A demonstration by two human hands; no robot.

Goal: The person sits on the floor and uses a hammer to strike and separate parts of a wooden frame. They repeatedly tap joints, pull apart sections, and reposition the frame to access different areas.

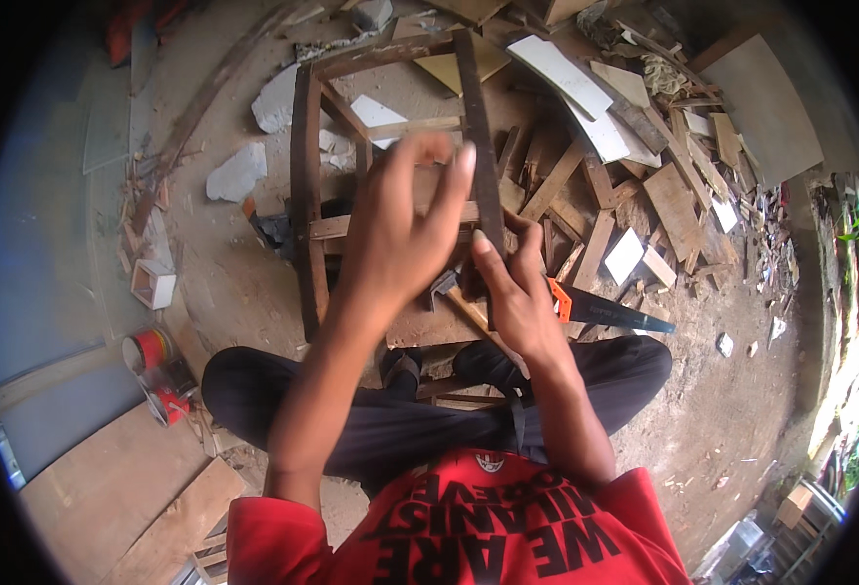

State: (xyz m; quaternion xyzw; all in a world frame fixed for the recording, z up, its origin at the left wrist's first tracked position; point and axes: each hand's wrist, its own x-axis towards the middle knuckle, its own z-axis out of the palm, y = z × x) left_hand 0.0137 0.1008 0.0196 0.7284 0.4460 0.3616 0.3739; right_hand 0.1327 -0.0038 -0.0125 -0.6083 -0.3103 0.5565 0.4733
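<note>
A dark brown wooden frame (480,117) with lighter crosspieces stands in front of me. Over its middle is my left hand (400,219), slightly blurred, its thumb and forefinger apart and nothing visible between them. My right hand (519,292) grips the frame's right-hand bar low down, thumb on the near side; part of that grip is hidden. Below the frame's lower crosspiece, a hammer (470,310) with a wooden handle lies between my hands. Just right of my right wrist is a handsaw (610,312) with an orange handle and dark blade.
Wood offcuts (678,205) and white board pieces (571,83) pile up at the far right. Broken pale chunks (237,174) lie left of the frame. Red cans (152,353) stand by my left knee, near a plywood sheet (108,478). My crossed legs (605,375) are close below.
</note>
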